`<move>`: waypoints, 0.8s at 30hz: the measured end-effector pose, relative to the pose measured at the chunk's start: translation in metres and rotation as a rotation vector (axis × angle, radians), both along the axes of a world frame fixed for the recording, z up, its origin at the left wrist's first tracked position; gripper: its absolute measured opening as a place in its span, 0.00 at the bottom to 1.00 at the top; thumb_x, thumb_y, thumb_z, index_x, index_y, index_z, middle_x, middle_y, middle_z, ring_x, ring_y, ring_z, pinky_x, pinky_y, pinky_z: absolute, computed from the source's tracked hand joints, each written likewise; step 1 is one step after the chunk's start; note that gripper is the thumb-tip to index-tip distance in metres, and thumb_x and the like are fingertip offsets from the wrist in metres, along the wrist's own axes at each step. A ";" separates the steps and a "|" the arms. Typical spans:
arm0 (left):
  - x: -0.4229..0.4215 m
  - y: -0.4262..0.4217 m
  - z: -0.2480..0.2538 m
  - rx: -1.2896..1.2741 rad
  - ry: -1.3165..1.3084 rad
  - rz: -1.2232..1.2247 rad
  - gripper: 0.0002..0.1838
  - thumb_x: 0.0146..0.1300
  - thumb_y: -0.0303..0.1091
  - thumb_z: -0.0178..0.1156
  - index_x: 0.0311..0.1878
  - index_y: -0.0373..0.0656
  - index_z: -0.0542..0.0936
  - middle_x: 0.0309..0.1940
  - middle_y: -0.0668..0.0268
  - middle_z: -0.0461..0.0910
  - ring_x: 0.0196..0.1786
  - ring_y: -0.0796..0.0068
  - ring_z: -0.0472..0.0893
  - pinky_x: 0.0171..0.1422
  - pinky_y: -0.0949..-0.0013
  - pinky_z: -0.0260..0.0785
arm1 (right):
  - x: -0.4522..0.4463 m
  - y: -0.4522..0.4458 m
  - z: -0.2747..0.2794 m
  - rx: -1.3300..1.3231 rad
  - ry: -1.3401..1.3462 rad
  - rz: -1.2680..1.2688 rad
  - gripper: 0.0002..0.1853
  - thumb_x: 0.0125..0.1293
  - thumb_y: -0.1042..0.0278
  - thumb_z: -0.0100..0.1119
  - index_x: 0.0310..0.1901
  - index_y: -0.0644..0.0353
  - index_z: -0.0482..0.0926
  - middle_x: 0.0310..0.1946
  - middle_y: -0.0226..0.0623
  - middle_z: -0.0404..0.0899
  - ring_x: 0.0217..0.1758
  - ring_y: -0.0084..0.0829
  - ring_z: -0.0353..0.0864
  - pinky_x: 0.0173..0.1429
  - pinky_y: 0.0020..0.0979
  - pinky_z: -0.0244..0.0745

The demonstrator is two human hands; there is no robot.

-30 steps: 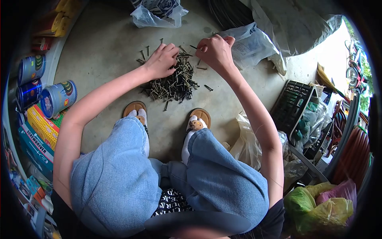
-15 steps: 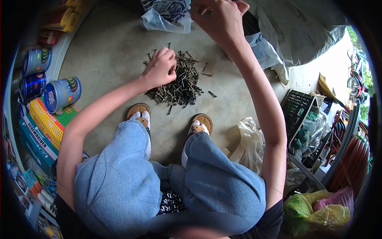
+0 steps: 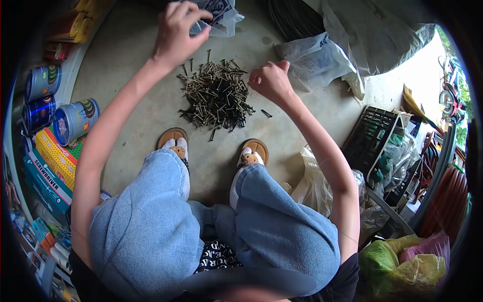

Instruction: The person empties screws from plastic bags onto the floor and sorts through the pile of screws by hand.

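On the concrete floor lies a heap of brass-coloured and dark screws [image 3: 214, 95], with a single dark screw [image 3: 266, 114] apart on its right. My left hand [image 3: 177, 34] is raised beyond the heap, thumb and fingers apart, in front of a printed plastic bag [image 3: 224, 20] at the top. Nothing shows between those fingers. At the heap's right edge, my right hand [image 3: 271, 80] has its fingers curled in. Whatever may be inside them is hidden.
Metal tins [image 3: 76, 122] and a screwdriver box [image 3: 48, 176] line the left side. To the right stand a black crate [image 3: 370, 133], crumpled plastic bags [image 3: 317, 176] and coiled hose [image 3: 445, 201]. Another clear bag [image 3: 317, 60] lies behind my right hand. My sandalled feet flank the near floor.
My left hand has moved up and away from the screws towards the bag, its fingers spreading. My right hand has come down from the top to the heap's right edge.
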State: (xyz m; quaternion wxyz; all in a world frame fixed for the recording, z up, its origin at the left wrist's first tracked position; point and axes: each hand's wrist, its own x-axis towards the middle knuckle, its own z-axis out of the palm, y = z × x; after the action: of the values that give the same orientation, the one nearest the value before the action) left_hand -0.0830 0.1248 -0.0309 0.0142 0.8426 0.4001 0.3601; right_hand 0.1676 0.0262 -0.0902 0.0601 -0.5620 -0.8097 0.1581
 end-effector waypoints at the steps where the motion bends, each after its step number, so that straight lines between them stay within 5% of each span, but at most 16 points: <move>1: 0.000 -0.013 -0.010 -0.041 0.016 -0.052 0.08 0.49 0.33 0.68 0.35 0.49 0.82 0.36 0.69 0.74 0.47 0.68 0.72 0.52 0.64 0.62 | -0.004 -0.004 -0.002 -0.082 0.040 -0.006 0.05 0.45 0.63 0.61 0.18 0.48 0.82 0.17 0.32 0.78 0.34 0.33 0.78 0.53 0.43 0.55; 9: -0.009 -0.080 -0.071 -0.497 0.268 -0.277 0.09 0.47 0.33 0.70 0.28 0.43 0.79 0.34 0.67 0.69 0.46 0.69 0.69 0.52 0.65 0.58 | -0.019 -0.011 -0.025 -0.120 -0.071 0.086 0.06 0.41 0.63 0.61 0.17 0.54 0.79 0.18 0.37 0.76 0.35 0.37 0.77 0.52 0.44 0.56; 24: 0.000 -0.071 -0.054 -0.523 0.201 -0.228 0.05 0.46 0.27 0.65 0.23 0.41 0.78 0.30 0.68 0.71 0.43 0.69 0.71 0.50 0.66 0.62 | -0.014 -0.025 -0.029 0.036 0.061 0.099 0.04 0.46 0.66 0.57 0.20 0.55 0.77 0.19 0.32 0.77 0.35 0.33 0.77 0.50 0.42 0.58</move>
State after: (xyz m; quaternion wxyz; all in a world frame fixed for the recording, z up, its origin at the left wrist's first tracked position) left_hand -0.0827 0.0538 -0.0849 0.2314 0.8812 0.3817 0.1555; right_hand 0.1536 0.0007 -0.1187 0.0868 -0.5152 -0.8369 0.1633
